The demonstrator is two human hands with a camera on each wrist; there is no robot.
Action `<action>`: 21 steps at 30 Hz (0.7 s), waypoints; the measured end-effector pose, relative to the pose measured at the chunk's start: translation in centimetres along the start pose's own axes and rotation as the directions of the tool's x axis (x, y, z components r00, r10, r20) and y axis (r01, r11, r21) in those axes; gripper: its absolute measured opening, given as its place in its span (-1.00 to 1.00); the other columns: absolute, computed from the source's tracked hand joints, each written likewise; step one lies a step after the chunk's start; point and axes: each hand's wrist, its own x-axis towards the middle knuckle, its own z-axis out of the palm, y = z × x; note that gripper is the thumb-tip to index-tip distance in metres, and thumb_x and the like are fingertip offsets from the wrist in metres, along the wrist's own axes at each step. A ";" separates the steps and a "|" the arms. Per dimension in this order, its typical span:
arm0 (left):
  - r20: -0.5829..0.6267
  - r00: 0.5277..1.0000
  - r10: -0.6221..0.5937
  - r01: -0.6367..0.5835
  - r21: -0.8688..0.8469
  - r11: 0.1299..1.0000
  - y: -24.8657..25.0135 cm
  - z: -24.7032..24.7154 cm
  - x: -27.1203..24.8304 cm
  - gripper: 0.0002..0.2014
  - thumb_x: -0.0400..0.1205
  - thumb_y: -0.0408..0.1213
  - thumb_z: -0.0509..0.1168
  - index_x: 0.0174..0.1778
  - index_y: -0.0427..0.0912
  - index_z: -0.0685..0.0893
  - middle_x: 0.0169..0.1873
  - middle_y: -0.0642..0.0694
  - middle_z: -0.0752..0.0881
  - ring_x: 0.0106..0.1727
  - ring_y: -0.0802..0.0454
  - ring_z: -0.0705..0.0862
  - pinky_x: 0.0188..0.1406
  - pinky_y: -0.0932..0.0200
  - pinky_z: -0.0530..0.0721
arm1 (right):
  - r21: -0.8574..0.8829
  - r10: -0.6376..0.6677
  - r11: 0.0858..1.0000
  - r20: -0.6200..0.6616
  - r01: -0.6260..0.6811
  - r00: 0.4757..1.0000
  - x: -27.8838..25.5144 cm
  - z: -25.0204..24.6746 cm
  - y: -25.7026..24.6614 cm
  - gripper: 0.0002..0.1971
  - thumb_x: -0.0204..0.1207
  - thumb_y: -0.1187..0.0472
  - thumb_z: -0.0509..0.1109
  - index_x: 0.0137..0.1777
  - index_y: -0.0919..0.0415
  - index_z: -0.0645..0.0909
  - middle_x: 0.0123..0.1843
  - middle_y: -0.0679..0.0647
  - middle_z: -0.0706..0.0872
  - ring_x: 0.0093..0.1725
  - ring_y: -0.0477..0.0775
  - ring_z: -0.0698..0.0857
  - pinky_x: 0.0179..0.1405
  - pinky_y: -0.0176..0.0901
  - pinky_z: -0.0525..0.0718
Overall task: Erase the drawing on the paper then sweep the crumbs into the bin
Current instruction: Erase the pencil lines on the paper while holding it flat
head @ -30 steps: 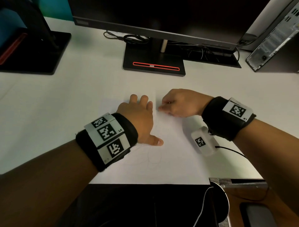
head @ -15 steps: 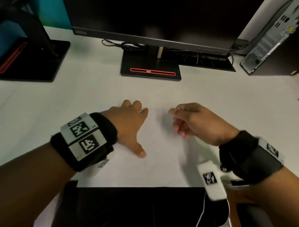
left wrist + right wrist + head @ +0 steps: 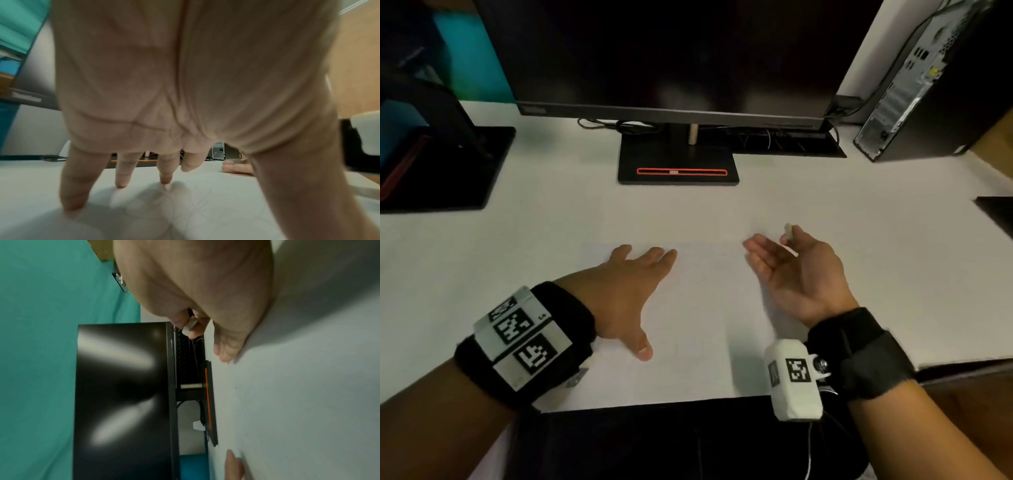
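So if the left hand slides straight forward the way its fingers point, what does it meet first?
Probably the black monitor base. The left hand lies flat on the paper, fingers pointing ahead and slightly right. Past the paper's far edge only bare white desk shows before that base, though depth is hard to judge.

White paper (image 3: 698, 308) flat on desk (image 3: 551, 222)

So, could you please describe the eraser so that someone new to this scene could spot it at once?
Start at the big dark monitor at the back of the white desk, then come forward to the sheet of paper between the two hands. The eraser is the small pale stub pinched in the right hand, raised at the paper's far right corner. It is the only loose object either hand holds.
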 end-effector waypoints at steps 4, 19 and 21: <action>-0.027 0.999 0.028 -0.030 -0.068 0.997 0.2 0.1 0.2 0.47 0.33 0.05 0.69 0.66 0.24 -0.52 0.73 0.22 -0.32 0.73 -0.14 -0.39 0.73 -0.24 0.00 | -0.033 0.103 0.995 0.164 -0.099 0.981 -3.1 2.0 2.3 -0.62 0.76 0.07 0.21 -0.30 0.19 0.51 0.24 0.38 0.72 0.36 0.33 0.72 0.21 0.03 0.75; -0.067 0.997 -0.023 0.017 -0.084 0.996 -0.2 0.8 0.0 0.56 0.26 0.25 0.66 0.64 -0.02 -0.60 0.73 0.02 -0.41 0.74 -0.07 -0.37 0.74 -0.15 0.07 | -0.015 -0.004 1.000 0.078 0.005 0.997 0.1 1.8 2.0 -0.62 0.76 0.09 0.22 -0.29 0.18 0.61 0.14 0.33 0.73 0.22 0.32 0.72 0.29 0.08 0.71; -0.072 0.997 -0.034 0.028 -0.092 0.995 -0.2 0.9 0.0 0.58 0.24 0.25 0.67 0.65 -0.02 -0.59 0.74 0.02 -0.38 0.74 -0.04 -0.36 0.73 -0.14 0.11 | -0.248 0.240 0.949 0.179 -0.192 0.954 -1.5 2.9 4.9 -0.52 0.77 0.06 0.19 -0.32 0.27 0.69 0.10 0.38 0.76 0.25 0.35 0.71 0.41 0.13 0.64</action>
